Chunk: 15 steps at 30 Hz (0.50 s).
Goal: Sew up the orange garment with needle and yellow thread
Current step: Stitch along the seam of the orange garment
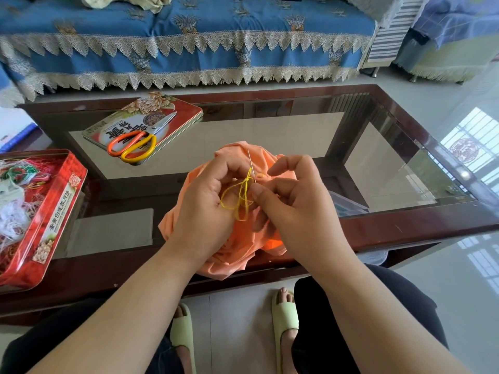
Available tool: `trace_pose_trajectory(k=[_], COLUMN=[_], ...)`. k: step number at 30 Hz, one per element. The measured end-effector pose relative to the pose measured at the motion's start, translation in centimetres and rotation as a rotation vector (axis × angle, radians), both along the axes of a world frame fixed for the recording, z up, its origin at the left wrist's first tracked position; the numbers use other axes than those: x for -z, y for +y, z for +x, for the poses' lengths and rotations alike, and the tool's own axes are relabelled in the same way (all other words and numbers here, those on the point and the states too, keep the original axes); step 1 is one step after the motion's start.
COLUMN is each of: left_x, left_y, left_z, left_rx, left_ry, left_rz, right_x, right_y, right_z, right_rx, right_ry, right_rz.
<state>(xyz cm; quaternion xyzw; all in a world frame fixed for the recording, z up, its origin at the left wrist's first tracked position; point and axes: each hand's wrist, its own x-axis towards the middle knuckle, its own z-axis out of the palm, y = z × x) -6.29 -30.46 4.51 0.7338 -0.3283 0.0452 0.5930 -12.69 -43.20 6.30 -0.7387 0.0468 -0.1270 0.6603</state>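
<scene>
The orange garment (237,249) is bunched up at the near edge of the glass table, held between both hands. My left hand (205,201) grips a fold of it, fingers curled over the cloth. My right hand (294,201) pinches the thin steel needle (250,165) between thumb and forefinger; the needle points up and away from me. Yellow thread (239,197) hangs from the needle in loose loops across my left palm and the cloth.
A red tin lid (186,109) lies at the table's back left with orange-and-yellow scissors (135,145) on it. An open red tin (54,209) full of tangled threads stands at the left edge. The glass-topped table (405,168) has a dark wooden frame. A blue-covered sofa (189,49) stands behind.
</scene>
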Motion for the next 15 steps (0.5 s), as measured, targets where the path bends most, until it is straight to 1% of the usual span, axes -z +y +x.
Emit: trace_pose_trajectory(k=[1,4,5,6,7,9,10,13,15], left_x=[0.1,0.0,-0.1,0.0,0.0,0.1,0.1,0.0,0.0], left_y=[0.0,0.0,0.0,0.0,0.0,0.1,0.0,0.0,0.0], left_z=[0.0,0.0,-0.1,-0.1,0.0,0.1,0.2,0.2,0.2], left_rx=[0.010,0.034,0.052,0.076,0.096,0.128,0.141,0.183,0.191], left_ry=[0.014,0.030,0.036,0.044,0.046,0.050,0.060,0.144,0.206], left_rz=[-0.014,-0.005,0.010,0.024,0.033,0.039,0.033,-0.009,-0.025], right_x=[0.0,0.1,0.2,0.2,0.3,0.4,0.5,0.7,0.8], right_y=[-0.2,-1.2,-1.6,-1.9,-2.0,-2.0,-2.0,-2.1,-2.1], right_z=[0.0,0.4,0.7,1.0,1.3,1.5,1.6,1.8,1.9], right_rx=[0.026,0.248,0.282,0.268,0.207,0.060,0.031,0.063,0.083], right_ry=[0.001,-0.114,-0.118,-0.089,-0.043,0.042,0.061,0.027,-0.025], right_rz=[-0.037,-0.254,-0.314,-0.362,-0.380,-0.317,-0.262,-0.120,-0.083])
